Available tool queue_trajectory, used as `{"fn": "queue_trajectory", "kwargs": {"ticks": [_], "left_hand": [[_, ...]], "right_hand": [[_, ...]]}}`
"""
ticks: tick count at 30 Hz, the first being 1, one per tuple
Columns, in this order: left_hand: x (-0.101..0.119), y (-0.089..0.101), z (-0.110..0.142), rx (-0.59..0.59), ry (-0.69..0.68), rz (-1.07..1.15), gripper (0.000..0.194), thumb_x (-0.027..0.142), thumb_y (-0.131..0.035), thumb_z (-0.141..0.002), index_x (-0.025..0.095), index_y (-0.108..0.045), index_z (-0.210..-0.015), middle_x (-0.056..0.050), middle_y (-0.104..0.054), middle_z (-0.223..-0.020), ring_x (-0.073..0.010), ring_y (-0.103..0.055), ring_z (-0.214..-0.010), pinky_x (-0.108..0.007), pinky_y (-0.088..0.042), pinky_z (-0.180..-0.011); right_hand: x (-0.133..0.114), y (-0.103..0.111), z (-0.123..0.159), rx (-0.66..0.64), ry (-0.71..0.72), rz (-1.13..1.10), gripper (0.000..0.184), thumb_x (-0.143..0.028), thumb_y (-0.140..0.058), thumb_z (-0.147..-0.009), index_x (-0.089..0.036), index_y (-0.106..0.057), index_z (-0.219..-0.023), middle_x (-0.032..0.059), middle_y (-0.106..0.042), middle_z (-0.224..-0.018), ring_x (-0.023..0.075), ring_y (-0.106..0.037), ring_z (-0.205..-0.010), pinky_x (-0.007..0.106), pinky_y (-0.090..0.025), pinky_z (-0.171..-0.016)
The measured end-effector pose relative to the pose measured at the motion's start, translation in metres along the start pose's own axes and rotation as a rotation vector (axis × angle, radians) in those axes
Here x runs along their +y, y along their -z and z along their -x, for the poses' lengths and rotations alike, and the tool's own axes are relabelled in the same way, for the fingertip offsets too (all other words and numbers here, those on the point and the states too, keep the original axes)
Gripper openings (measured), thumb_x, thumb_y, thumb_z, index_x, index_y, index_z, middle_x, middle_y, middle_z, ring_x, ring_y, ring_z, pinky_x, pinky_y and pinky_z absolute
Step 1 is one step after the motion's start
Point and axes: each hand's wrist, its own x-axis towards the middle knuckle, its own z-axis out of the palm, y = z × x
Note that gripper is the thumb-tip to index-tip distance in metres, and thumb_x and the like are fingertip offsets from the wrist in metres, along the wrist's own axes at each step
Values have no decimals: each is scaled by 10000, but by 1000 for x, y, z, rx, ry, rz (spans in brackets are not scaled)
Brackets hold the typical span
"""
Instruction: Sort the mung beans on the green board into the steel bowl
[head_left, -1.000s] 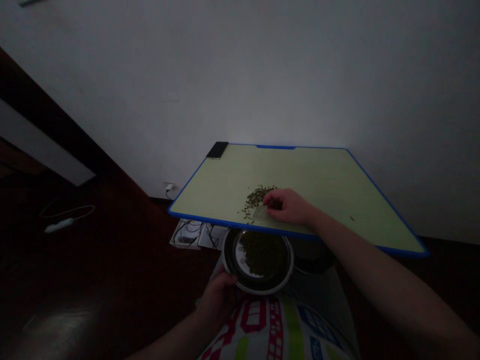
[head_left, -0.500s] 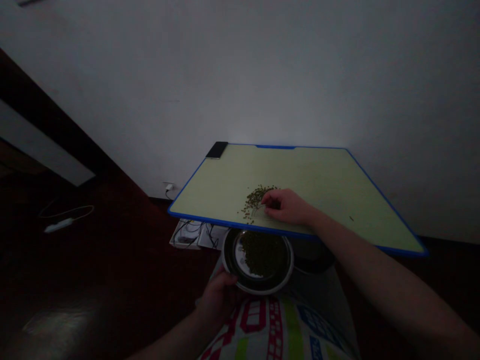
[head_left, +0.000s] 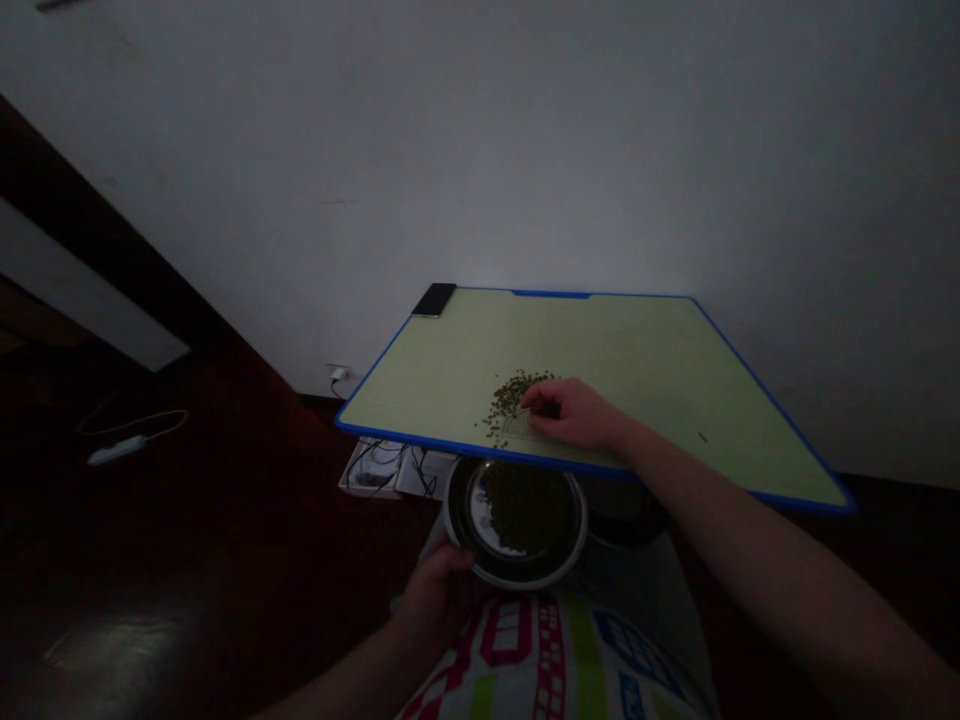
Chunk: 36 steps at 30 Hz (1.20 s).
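Note:
My left hand (head_left: 442, 585) grips the rim of a round metal bowl (head_left: 465, 560), thumb over its near left edge. Dark greenish-brown grains (head_left: 529, 510) fill much of the bowl, with bare shiny metal showing at the left. Just above the tabletop, my right hand (head_left: 566, 410) has curled fingers and a thumb brought close together at the right side of a loose scatter of similar grains (head_left: 514, 393). What its fingertips hold, if anything, is too small to see. Faint curved lines show on the surface beside the fingertips.
The pale yellow-green table (head_left: 615, 340) has a blue edge and stands against the wall. A black phone (head_left: 434, 300) lies at its far left corner. A small brown bit (head_left: 703, 437) lies at the right. Below are boxes with cables (head_left: 375, 468) and, on the floor, a white power strip (head_left: 118, 450).
My right hand has shifted very slightly left at the grains, its fingers staying curled. The left hand and bowl have not visibly moved.

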Motion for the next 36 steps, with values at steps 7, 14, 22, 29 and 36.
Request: {"fn": "queue_trajectory", "kwargs": {"ticks": [7,14,22,29,36], "left_hand": [[1,-3,1,26,7,-23,643,69,-577,-590,195,-602,-1220,-63,-794,-873,-264,-731,-804,-434,-596,-768],[1,-4,1,-2,5,-34,462,102,-604,-571,195,-659,-1020,-55,-792,-855,-244,-729,-740,-372,-599,-673],[2,-6,3,0,10,-39,534,114,-615,-572,208,-628,-1097,-52,-794,-907,-280,-735,-811,-488,-593,-798],[2,-5,2,26,-1,-53,389,104,-604,-550,189,-659,-926,-60,-793,-860,-272,-729,-778,-484,-594,-784],[3,-5,2,9,-2,-27,383,88,-599,-580,184,-680,-942,-59,-795,-867,-253,-725,-790,-443,-597,-761]], "right_hand": [[-2,-2,-3,-5,-7,13,206,-207,-615,-783,-164,-684,-973,-1,-636,-694,115,-560,-618,253,-442,-625],[-1,-1,-2,-26,8,6,236,-214,-618,-779,-158,-697,-994,-6,-624,-672,109,-540,-593,242,-427,-591],[0,0,1,-21,9,-24,210,-184,-620,-734,-168,-688,-932,-15,-618,-668,103,-534,-582,233,-425,-583],[-3,-1,0,-37,28,5,212,-214,-614,-757,-156,-675,-951,-15,-609,-657,102,-520,-572,238,-421,-586],[-3,-1,-1,14,-17,27,197,-177,-606,-746,-163,-669,-932,-11,-618,-662,112,-545,-592,248,-430,-605]]}}
